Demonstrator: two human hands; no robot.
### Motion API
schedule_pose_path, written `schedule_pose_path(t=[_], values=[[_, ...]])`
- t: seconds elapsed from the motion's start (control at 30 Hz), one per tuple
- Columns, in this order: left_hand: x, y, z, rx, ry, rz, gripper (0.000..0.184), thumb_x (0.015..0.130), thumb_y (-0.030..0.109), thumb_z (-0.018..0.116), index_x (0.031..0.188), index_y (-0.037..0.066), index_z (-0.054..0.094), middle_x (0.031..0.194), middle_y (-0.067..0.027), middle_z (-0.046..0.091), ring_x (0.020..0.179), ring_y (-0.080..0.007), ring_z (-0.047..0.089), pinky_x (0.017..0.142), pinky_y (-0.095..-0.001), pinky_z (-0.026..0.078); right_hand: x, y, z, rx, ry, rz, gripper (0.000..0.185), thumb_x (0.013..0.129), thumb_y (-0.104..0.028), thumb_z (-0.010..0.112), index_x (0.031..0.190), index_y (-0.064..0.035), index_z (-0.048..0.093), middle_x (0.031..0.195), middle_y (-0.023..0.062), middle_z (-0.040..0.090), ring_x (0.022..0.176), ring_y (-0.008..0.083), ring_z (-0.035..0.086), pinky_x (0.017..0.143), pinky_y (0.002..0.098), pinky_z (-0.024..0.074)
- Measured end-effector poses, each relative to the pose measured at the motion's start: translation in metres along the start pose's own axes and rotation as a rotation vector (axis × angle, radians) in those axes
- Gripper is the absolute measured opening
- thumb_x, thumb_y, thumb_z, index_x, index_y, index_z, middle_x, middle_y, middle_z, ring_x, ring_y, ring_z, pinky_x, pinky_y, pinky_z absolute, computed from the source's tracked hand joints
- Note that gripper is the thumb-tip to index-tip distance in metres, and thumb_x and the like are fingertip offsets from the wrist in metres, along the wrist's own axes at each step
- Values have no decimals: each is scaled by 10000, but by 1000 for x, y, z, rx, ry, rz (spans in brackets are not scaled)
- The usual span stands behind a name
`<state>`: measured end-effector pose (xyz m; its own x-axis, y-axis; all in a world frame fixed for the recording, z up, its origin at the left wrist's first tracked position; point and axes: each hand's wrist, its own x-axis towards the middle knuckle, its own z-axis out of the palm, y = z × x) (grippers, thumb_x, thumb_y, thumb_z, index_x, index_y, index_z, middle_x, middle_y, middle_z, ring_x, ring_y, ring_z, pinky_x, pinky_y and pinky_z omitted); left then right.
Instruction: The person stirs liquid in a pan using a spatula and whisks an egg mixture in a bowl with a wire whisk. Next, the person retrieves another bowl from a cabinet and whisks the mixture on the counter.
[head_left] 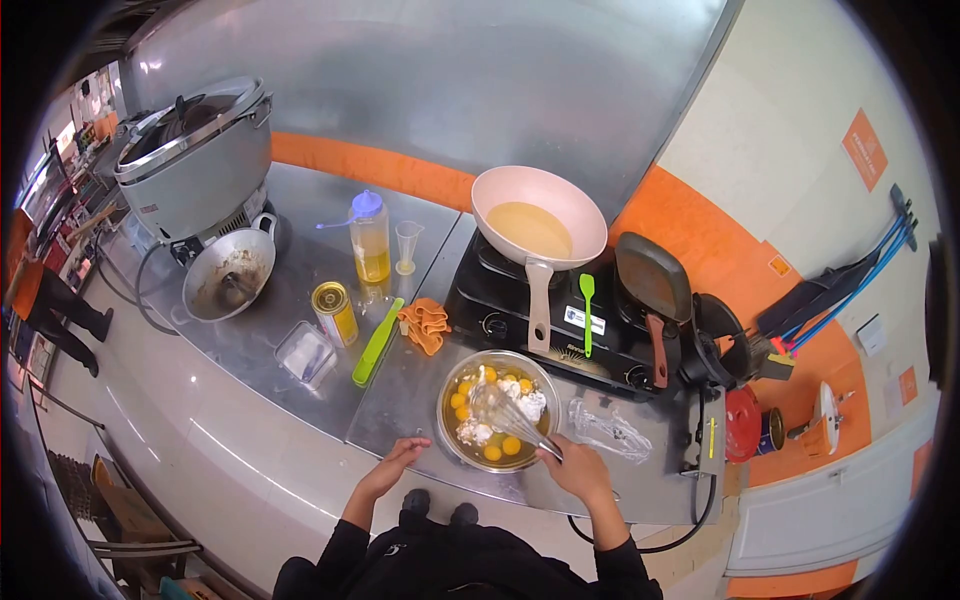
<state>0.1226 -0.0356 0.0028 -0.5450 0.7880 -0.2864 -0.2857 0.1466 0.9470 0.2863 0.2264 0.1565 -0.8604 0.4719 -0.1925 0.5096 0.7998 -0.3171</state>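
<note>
- At the near edge of the desk [395, 402], the right hand [578, 468] was closed round the handle of a whisk [497, 405]; the left hand [402, 462] hung empty, its fingers loosely curled, just beside a bowl [478, 466].
- The whisk's wire end sat inside the bowl, among whole yolks [511, 445] and white clumps [531, 405].
- Its long axis slanted from the right hand forward and leftward — handle end near the person, wires pointing away.
- It looked light, with a stiff handle and springy wires; the handle seemed the place to grip, though egg could have made it slippery.
- The bowl likely weighed more, its loose contents apt to slosh; its rim offered the better hold. The yolks looked soft and fragile.
- Beyond the bowl lay an orange cloth [426, 325] and a green spatula [378, 345]; farther off — on the stove [465, 295] — stood a pink pan [540, 181].
</note>
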Motion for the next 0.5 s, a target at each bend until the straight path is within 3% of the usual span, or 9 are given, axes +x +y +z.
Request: schedule_pose_path(t=[0.2,0.3,0.5], values=[[-1,0,0,12,-2,2,343,914,311,395,1186,126,492,1198,-24,395,1126,-143,333,920,-278,283,-7,3,-2,140,-47,92,372,824,-396,508,1051,-106,563,736,188,606,741,372,586,668,435,456],[1,0,-1,22,-7,2,343,915,309,392,1187,126,491,1198,-23,397,1127,-141,334,923,-279,281,-18,11,-14,251,-148,-16,359,817,-398,526,1013,-103,582,699,174,598,692,364,584,632,415,449],[2,-3,-2,19,-4,-6,334,904,306,416,1167,119,499,1186,-55,391,1152,-175,333,958,-300,281,-51,-4,-66,346,54,83,298,815,-335,563,980,-88,587,664,155,575,592,321,565,572,361,428]])
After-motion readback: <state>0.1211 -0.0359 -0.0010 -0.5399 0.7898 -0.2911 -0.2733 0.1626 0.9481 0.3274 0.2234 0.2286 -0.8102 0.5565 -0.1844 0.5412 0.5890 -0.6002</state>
